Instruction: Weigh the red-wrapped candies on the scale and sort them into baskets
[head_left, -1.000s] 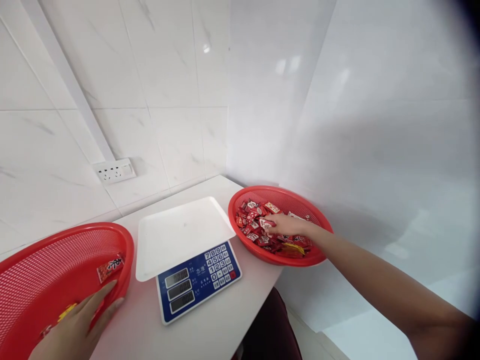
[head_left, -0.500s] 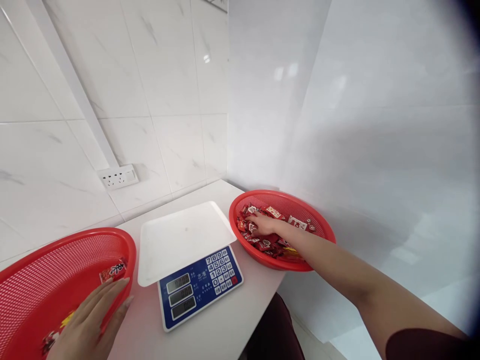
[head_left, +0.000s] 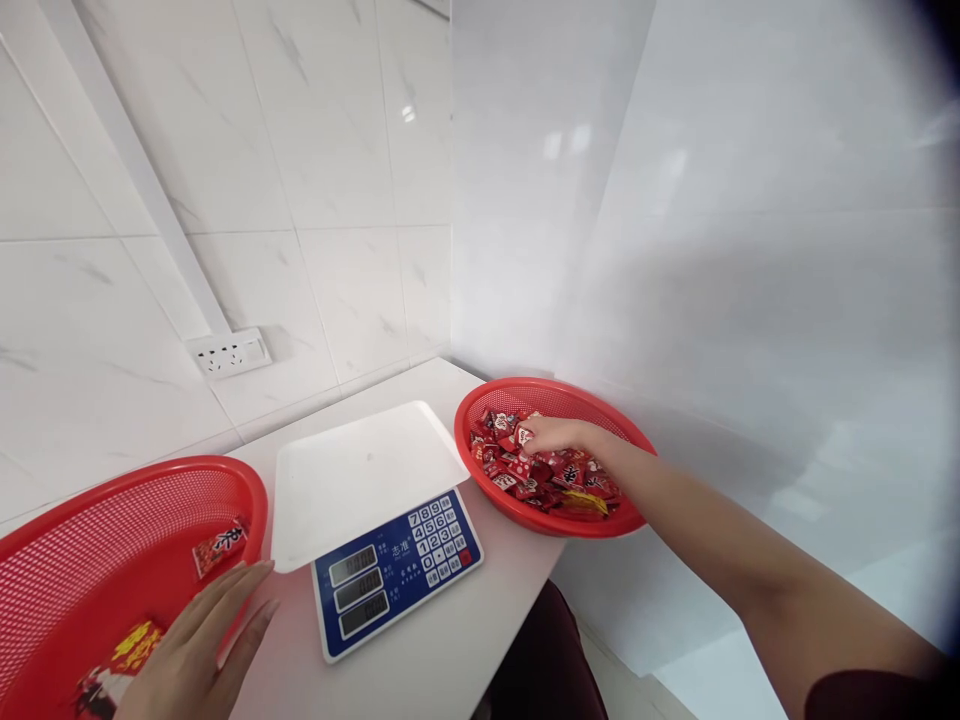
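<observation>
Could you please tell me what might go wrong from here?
The right basket appears to overhang the edge of the table, so pressure from the right hand could perhaps tip it. That hand is among the packets, and lifting it quickly might scatter some. The left hand has its fingertips close to the white tray, so a slip could nudge it.

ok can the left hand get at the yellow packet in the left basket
Likely yes: the left hand is close to the yellow packet, and the left basket is open on top.
</observation>
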